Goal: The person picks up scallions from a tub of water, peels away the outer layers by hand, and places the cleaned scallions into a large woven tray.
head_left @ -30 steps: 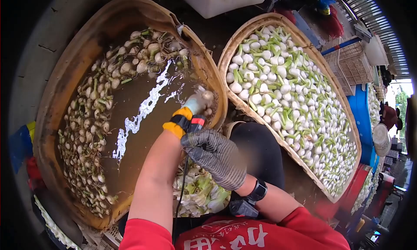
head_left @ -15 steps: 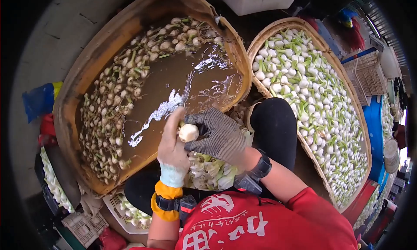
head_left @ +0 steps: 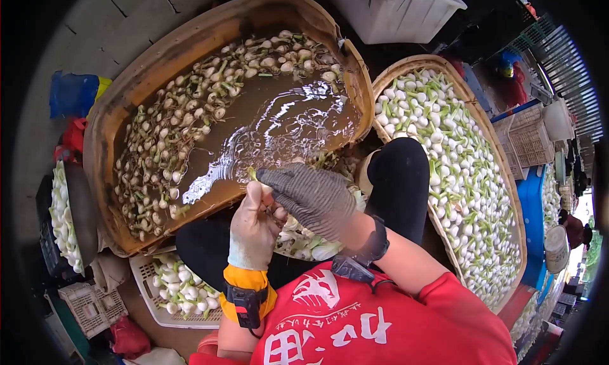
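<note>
My left hand, in a pale glove with a yellow cuff, is closed with its fingertips raised. My right hand, in a grey striped glove, meets it from the right, fingers pressed together. Between them is a bulb, garlic or onion by its look, almost wholly hidden; a yellow-green stem end pokes out past the right fingertips. Just beyond the hands lies a large tan tub of murky water with soil-stained bulbs along its far and left sides. Pale green peelings are heaped in my lap below.
To the right, a second tan tub is heaped with clean white bulbs. A white basket with more bulbs sits at lower left. My knee stands between the tubs. A white bin is behind.
The white bulb that showed between my hands is now hidden by the fingers. My right hand has shifted left over the left fingertips. The view has tilted, and the tub water is more rippled.
</note>
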Available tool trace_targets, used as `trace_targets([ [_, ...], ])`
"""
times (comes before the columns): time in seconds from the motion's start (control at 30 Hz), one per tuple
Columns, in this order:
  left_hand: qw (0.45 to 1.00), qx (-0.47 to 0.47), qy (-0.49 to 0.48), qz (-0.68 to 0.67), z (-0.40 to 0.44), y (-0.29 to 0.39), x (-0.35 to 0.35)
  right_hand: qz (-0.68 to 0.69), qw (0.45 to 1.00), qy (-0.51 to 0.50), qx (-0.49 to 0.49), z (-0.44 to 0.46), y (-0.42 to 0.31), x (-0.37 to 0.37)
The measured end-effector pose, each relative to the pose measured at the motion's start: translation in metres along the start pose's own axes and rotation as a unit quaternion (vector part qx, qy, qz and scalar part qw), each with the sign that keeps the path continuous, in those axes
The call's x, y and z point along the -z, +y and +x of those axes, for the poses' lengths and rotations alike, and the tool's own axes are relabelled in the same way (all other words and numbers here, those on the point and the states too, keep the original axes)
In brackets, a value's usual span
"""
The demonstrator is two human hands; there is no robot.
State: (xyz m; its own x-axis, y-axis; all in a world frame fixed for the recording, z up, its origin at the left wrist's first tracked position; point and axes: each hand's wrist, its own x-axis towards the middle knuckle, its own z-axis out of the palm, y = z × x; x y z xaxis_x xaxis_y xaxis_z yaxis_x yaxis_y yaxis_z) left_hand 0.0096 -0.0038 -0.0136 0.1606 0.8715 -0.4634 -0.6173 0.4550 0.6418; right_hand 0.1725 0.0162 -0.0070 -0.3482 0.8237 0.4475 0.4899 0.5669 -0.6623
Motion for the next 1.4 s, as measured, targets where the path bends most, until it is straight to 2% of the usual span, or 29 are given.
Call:
trace_targets([
  [0.07, 1.0, 0.0, 0.02, -0.005, -0.005, -0.002, -0.006, -0.035, 0.998, -0.044, 0.003, -0.004, 0.001, -0.01],
  [0.1, 0.999, -0.001, 0.044, -0.007, -0.006, -0.001, -0.009, -0.038, 0.998, -0.046, 0.006, -0.003, -0.001, -0.011],
  [0.2, 0.999, -0.018, 0.033, 0.032, -0.007, -0.007, 0.011, -0.061, 0.997, -0.04, 0.004, -0.002, -0.011, -0.017],
  [0.27, 0.998, -0.019, 0.02, 0.061, -0.01, -0.004, 0.013, -0.062, 0.99, -0.111, -0.064, 0.008, -0.018, -0.017],
  [0.3, 0.993, -0.036, 0.013, 0.112, -0.013, -0.001, 0.011, -0.063, 0.99, -0.112, -0.062, 0.012, -0.022, -0.014],
  [0.37, 0.985, -0.053, 0.009, 0.162, -0.022, 0.007, 0.009, 0.127, 0.962, -0.116, -0.211, 0.018, -0.031, -0.012],
  [0.4, 0.99, -0.041, -0.018, 0.137, -0.026, 0.011, 0.008, 0.258, 0.937, -0.115, -0.204, 0.016, -0.026, -0.014],
  [0.43, 0.992, -0.029, -0.047, 0.111, -0.028, 0.014, 0.007, 0.258, 0.937, -0.117, -0.203, 0.015, -0.022, -0.014],
  [0.47, 0.988, -0.004, -0.121, 0.098, -0.026, 0.019, 0.02, 0.252, 0.949, -0.04, -0.186, 0.016, -0.017, -0.012],
  [0.5, 0.988, -0.003, -0.12, 0.096, -0.03, 0.02, 0.017, 0.244, 0.954, 0.038, -0.169, 0.02, -0.015, -0.007],
  [0.57, 0.99, 0.015, -0.09, 0.107, -0.041, 0.027, 0.004, 0.032, 0.966, 0.173, -0.192, 0.045, -0.001, 0.022],
  [0.63, 0.993, 0.011, -0.082, 0.089, -0.047, 0.026, -0.001, 0.1, 0.919, 0.331, -0.189, 0.048, 0.056, 0.027],
  [0.67, 0.987, -0.018, -0.072, 0.14, -0.048, 0.026, -0.001, 0.101, 0.919, 0.332, -0.187, 0.046, 0.054, 0.028],
  [0.7, 0.979, -0.046, -0.062, 0.19, -0.048, 0.025, -0.001, 0.089, 0.942, 0.251, -0.205, 0.04, 0.05, 0.028],
  [0.73, 0.981, -0.052, -0.061, 0.179, -0.047, 0.022, -0.001, 0.075, 0.957, 0.167, -0.224, 0.03, 0.043, 0.026],
  [0.8, 0.978, -0.03, -0.068, 0.193, -0.047, 0.025, -0.008, 0.144, 0.971, -0.003, -0.192, 0.01, 0.022, 0.013],
  [0.83, 0.975, -0.01, -0.075, 0.208, -0.047, 0.025, -0.011, 0.279, 0.937, -0.012, -0.21, 0.002, 0.011, 0.007],
  [0.93, 0.964, -0.011, -0.094, 0.247, -0.043, 0.024, -0.016, 0.281, 0.942, -0.022, -0.184, -0.005, 0.005, -0.003],
  [0.97, 0.964, -0.009, -0.093, 0.25, -0.043, 0.024, -0.013, 0.171, 0.977, -0.06, -0.114, -0.003, 0.003, -0.001],
  [1.0, 0.944, -0.009, -0.111, 0.309, -0.041, 0.023, -0.005, 0.057, 0.993, -0.095, -0.042, 0.002, -0.004, 0.004],
  [1.03, 0.897, -0.087, -0.149, 0.406, -0.034, 0.017, 0.002, 0.108, 0.948, -0.132, -0.269, 0.015, -0.027, 0.014],
  [1.1, 0.755, -0.264, -0.169, 0.576, -0.021, 0.006, 0.014, 0.073, 0.947, -0.135, -0.282, 0.013, -0.027, 0.01],
  [1.13, 0.897, -0.145, -0.129, 0.398, -0.021, -0.002, 0.015, 0.074, 0.947, -0.135, -0.282, 0.011, -0.026, 0.009],
  [1.17, 0.978, -0.017, -0.079, 0.192, -0.021, -0.007, 0.017, 0.083, 0.952, -0.125, -0.269, 0.008, -0.026, 0.008],
  [1.23, 0.966, -0.028, -0.086, 0.241, -0.022, -0.004, 0.014, 0.092, 0.955, -0.117, -0.258, 0.001, -0.028, 0.006],
  [1.3, 0.952, -0.041, -0.092, 0.29, -0.017, -0.005, 0.018, 0.168, 0.941, -0.061, -0.289, -0.003, -0.031, 0.005],
  [1.33, 0.979, -0.03, -0.058, 0.194, -0.011, -0.008, 0.029, 0.18, 0.951, -0.066, -0.243, -0.004, -0.027, 0.015],
  [1.4, 1.0, -0.01, -0.02, -0.012, -0.004, 0.009, 0.042, 0.174, 0.95, -0.04, -0.255, -0.007, -0.03, 0.031],
])
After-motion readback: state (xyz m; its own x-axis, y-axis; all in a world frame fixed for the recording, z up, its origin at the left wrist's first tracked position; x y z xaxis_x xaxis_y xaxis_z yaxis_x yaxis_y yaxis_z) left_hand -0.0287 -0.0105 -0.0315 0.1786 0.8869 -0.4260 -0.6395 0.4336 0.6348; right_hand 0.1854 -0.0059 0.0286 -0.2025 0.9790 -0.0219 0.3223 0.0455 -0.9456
